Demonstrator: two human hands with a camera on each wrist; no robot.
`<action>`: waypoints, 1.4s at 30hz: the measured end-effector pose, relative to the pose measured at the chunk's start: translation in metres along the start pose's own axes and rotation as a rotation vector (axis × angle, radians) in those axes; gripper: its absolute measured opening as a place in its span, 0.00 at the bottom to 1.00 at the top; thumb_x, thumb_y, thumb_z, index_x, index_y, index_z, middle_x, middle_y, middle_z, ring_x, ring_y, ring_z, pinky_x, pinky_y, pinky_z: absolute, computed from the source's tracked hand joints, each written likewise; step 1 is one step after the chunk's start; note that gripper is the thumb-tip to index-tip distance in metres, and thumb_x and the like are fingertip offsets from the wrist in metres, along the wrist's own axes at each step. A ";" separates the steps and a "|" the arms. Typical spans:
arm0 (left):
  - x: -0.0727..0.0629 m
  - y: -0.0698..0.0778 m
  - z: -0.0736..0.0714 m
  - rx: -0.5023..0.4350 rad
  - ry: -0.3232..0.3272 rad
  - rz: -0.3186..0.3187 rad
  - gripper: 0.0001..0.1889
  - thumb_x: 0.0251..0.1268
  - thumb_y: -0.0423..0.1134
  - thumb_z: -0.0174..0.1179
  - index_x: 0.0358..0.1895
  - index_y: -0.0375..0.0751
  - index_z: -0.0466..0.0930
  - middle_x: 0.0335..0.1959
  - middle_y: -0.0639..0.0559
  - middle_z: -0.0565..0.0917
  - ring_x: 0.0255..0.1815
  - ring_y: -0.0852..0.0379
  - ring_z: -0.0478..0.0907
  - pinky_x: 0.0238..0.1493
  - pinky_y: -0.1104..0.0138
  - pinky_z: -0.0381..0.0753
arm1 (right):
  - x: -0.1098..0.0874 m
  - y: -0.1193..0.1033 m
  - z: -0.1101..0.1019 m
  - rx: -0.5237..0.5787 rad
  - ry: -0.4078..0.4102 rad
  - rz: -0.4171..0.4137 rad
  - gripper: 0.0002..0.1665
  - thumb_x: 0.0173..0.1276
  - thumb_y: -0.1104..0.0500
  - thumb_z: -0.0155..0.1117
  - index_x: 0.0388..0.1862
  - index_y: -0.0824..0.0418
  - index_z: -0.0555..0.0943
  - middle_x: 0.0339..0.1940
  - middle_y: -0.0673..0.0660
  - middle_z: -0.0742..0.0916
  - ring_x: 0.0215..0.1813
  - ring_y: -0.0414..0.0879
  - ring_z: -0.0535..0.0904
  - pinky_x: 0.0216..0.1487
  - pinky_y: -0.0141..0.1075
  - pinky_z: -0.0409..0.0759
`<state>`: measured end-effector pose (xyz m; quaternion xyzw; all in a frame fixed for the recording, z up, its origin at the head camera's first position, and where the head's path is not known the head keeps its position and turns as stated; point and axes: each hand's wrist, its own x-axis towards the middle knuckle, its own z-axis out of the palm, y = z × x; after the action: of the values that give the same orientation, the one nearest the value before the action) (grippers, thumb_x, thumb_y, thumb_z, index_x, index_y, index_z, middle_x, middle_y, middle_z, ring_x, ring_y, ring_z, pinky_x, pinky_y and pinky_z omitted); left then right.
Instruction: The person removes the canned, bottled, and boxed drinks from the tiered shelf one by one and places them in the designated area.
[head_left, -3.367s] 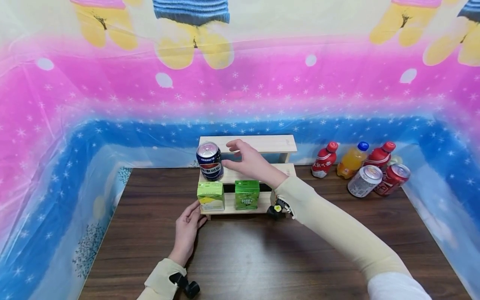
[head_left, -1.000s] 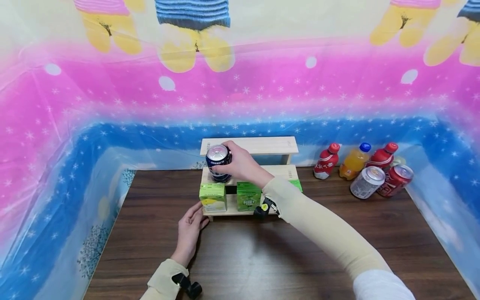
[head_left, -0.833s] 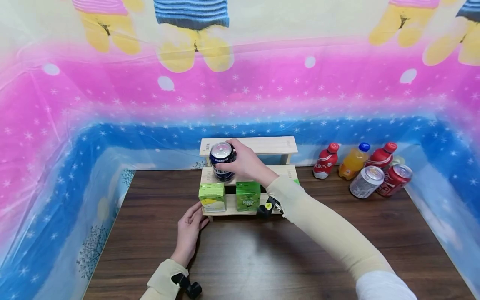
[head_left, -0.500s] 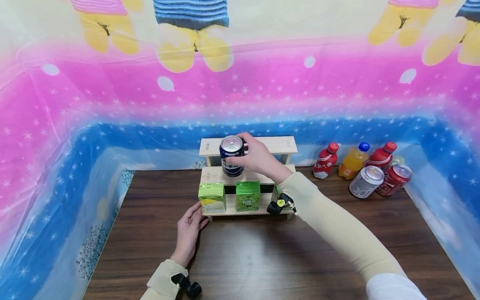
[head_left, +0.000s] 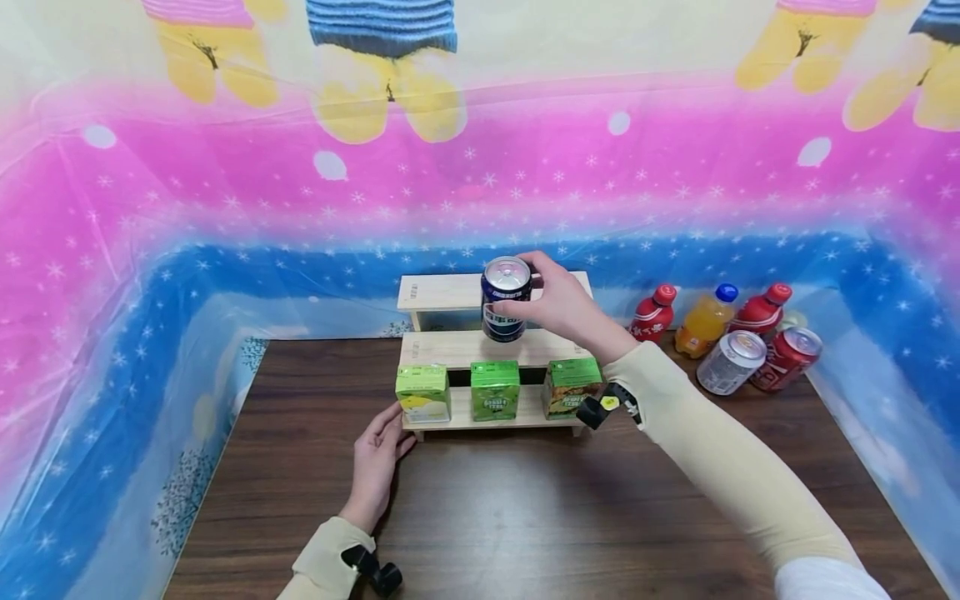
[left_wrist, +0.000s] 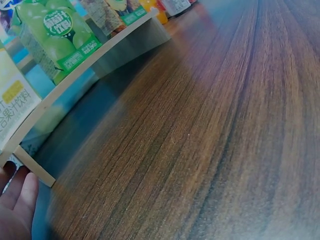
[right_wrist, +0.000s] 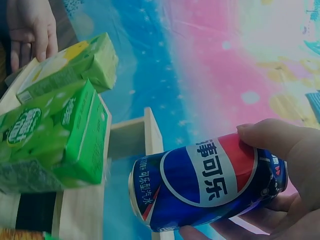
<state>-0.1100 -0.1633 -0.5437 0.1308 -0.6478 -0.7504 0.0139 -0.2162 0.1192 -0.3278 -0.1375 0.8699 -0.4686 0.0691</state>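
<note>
My right hand (head_left: 558, 302) grips a dark blue Pepsi can (head_left: 506, 302), thumb in front and fingers round its far side. The can is upright, overlapping the middle and top boards of a three-tier wooden shelf (head_left: 442, 350) in the head view. In the right wrist view, the can's (right_wrist: 200, 182) red, white and blue label faces the camera. My left hand (head_left: 375, 462) has its extended fingers at the shelf's lower left corner, beside the leg. Along the bottom tier stand a yellow-green juice box (head_left: 423, 394), a green grape juice box (head_left: 495, 392) and a brown-green juice box (head_left: 570, 389).
Right of the shelf stand a red bottle (head_left: 654, 310), an orange drink bottle (head_left: 705, 321), another red bottle (head_left: 762, 308), a silver can (head_left: 731, 364) and a red can (head_left: 787, 358). A patterned cloth (head_left: 525, 183) rises behind the dark wooden table (head_left: 487, 517).
My right hand took hold of the Pepsi can at the middle tier's left end, then raised it and carried it right. My left hand has stayed at the shelf corner.
</note>
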 end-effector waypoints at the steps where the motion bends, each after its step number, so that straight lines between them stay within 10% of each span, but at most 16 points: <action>1: 0.000 0.000 0.000 -0.003 0.002 0.000 0.22 0.85 0.37 0.50 0.74 0.32 0.71 0.71 0.35 0.76 0.54 0.68 0.82 0.53 0.69 0.85 | -0.002 0.000 -0.003 -0.004 0.005 0.002 0.44 0.64 0.47 0.79 0.74 0.55 0.70 0.67 0.57 0.80 0.72 0.57 0.73 0.64 0.59 0.79; 42: 0.001 -0.001 0.001 -0.008 0.000 -0.007 0.21 0.85 0.35 0.49 0.74 0.31 0.70 0.71 0.33 0.75 0.52 0.69 0.83 0.54 0.69 0.85 | -0.075 0.071 -0.097 -0.121 0.183 0.191 0.55 0.66 0.37 0.74 0.81 0.60 0.60 0.73 0.67 0.74 0.74 0.64 0.69 0.68 0.65 0.74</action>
<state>-0.1106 -0.1621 -0.5451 0.1331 -0.6444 -0.7529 0.0115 -0.1818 0.2563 -0.3342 -0.0148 0.9083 -0.4172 0.0256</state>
